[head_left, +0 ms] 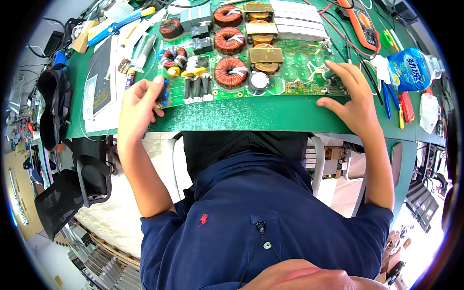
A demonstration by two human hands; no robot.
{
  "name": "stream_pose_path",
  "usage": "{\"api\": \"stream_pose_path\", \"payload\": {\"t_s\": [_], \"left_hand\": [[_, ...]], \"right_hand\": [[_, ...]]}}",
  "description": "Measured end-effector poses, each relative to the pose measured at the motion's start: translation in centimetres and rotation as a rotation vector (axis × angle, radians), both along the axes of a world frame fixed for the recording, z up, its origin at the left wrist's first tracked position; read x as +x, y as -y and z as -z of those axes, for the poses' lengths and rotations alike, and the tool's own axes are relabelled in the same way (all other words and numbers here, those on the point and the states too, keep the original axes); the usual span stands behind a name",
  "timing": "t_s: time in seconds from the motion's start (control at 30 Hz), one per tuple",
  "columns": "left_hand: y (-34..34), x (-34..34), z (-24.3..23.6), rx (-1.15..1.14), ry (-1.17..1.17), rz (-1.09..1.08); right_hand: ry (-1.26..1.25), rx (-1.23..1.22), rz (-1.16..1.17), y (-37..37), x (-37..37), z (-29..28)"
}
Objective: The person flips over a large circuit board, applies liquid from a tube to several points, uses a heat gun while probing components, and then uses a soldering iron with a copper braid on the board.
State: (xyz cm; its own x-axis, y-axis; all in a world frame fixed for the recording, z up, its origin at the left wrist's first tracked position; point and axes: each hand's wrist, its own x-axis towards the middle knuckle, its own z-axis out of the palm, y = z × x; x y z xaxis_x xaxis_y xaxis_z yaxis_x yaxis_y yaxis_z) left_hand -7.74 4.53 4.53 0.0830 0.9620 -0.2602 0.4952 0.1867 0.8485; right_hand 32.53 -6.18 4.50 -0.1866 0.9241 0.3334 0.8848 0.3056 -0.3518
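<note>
Holding the board point(251, 53) by both ends, you have it lying flat on the green table point(251, 116), near the front edge and right in front of you. Your left hand point(140, 104) grips the board's left end: the thumb and fingers point(158, 82) are curled around that edge, beside the small blue parts and the yellow ring. Your right hand point(350, 99) rests on the right end, fingers spread and flat on the board's corner, thumb stretched out along the table just below the board's front edge; it presses rather than clasps.

On the board, three copper coils point(231, 41) stand in a column near the middle, with gold-coloured blocks just to their right and a pale grey heat sink point(297, 19) at the far right corner. A smaller coil point(174, 55) sits near your left hand, and a round silver capacitor point(259, 79) stands near the front edge.

Left of the board lie a dark sheet point(101, 77), a syringe point(142, 53) and blue-and-yellow tools point(121, 21). To the right, an orange meter point(360, 19) lies at the far edge, and a water bottle point(411, 67) lies on its side just past your right hand, with blue and red pens point(396, 104) near it.
</note>
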Motion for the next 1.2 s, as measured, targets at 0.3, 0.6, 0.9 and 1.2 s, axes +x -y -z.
{"api": "stream_pose_path", "payload": {"t_s": [0.3, 0.6, 0.9, 1.2], "left_hand": [[2.1, -1.1, 1.2, -0.042, 0.273, 0.014], [4.9, -2.5, 0.7, -0.077, 0.458, -0.032], [4.5, -1.6, -0.9, -0.021, 0.672, -0.076], [4.6, -2.0, -0.5, -0.056, 0.733, -0.049]], "right_hand": [[-0.062, -0.037, 0.031, 0.6, -0.5, 0.0], [0.03, 0.139, -0.037, 0.9, 0.5, -1.1], [0.069, 0.242, 0.181, 1.0, 0.7, -2.6], [0.137, 0.276, 0.072, 0.4, 2.2, -1.1]]}}
